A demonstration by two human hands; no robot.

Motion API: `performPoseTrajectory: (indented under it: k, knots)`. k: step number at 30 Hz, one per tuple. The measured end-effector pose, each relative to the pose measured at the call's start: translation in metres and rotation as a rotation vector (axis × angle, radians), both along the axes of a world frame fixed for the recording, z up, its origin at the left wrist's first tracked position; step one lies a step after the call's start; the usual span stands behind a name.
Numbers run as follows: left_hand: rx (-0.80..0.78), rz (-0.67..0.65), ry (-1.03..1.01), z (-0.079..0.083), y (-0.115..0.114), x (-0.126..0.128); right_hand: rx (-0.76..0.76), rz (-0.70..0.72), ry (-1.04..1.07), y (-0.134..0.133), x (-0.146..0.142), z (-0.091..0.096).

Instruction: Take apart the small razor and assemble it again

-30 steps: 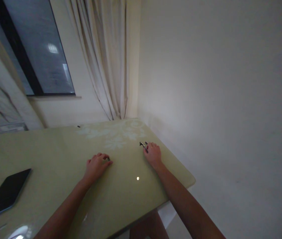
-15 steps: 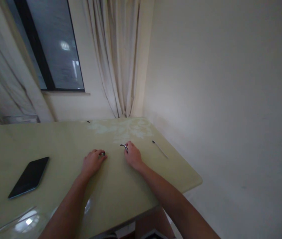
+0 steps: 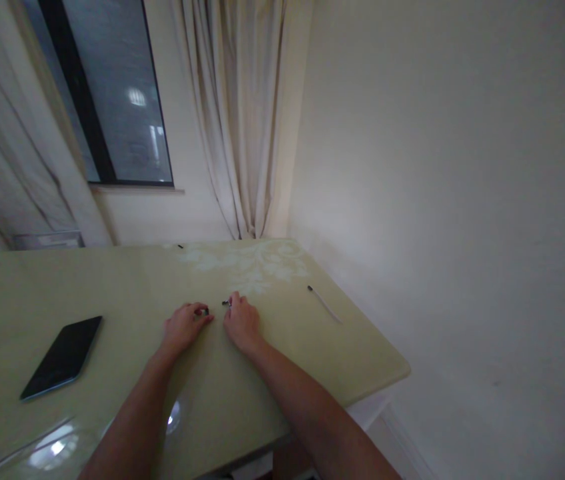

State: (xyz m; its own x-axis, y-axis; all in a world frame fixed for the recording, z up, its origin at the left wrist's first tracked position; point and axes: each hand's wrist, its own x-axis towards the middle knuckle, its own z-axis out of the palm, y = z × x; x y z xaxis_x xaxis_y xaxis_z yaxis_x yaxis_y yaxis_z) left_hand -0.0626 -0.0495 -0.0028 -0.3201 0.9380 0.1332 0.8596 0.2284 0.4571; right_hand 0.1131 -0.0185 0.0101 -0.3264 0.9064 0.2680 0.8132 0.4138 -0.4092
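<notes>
My left hand (image 3: 182,330) rests low over the table with thumb and fingers closed around a small dark piece (image 3: 205,311), too small to name. To its right, my right hand (image 3: 243,325) pinches a small shiny metal piece with a dark end (image 3: 226,303), which points left toward the other hand. A short gap separates the two hands and what they hold. The fingers partly hide both pieces.
The pale green table (image 3: 282,400) runs to a wall on the right. A black tablet (image 3: 62,357) lies at left, a thin white stick with a dark tip (image 3: 325,305) at right. Near the back edge is a tiny dark piece (image 3: 180,247). Curtains (image 3: 235,120) hang behind.
My right hand has moved left with the metal piece, closer to my left hand. The left hand stays nearly in place. The view has shifted slightly.
</notes>
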Motion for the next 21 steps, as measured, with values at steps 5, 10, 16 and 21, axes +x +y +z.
performPoseTrajectory:
  k: [5, 10, 16, 21]
  knots:
    - [0.021, 0.002, -0.018, -0.002, 0.001, -0.001, 0.03, 0.096, 0.025, -0.003, -0.001, -0.003]
    - [0.004, -0.006, -0.042, -0.007, 0.003, -0.005, 0.074, 0.052, 0.127, 0.028, 0.05, 0.001]
    - [0.063, 0.007, -0.057, -0.001, 0.002, -0.002, 0.232, -0.255, -0.116, 0.068, 0.191, 0.02]
    - [0.1, 0.027, 0.06, 0.021, -0.01, 0.043, 0.126, -0.35, -0.144, 0.069, 0.255, 0.01]
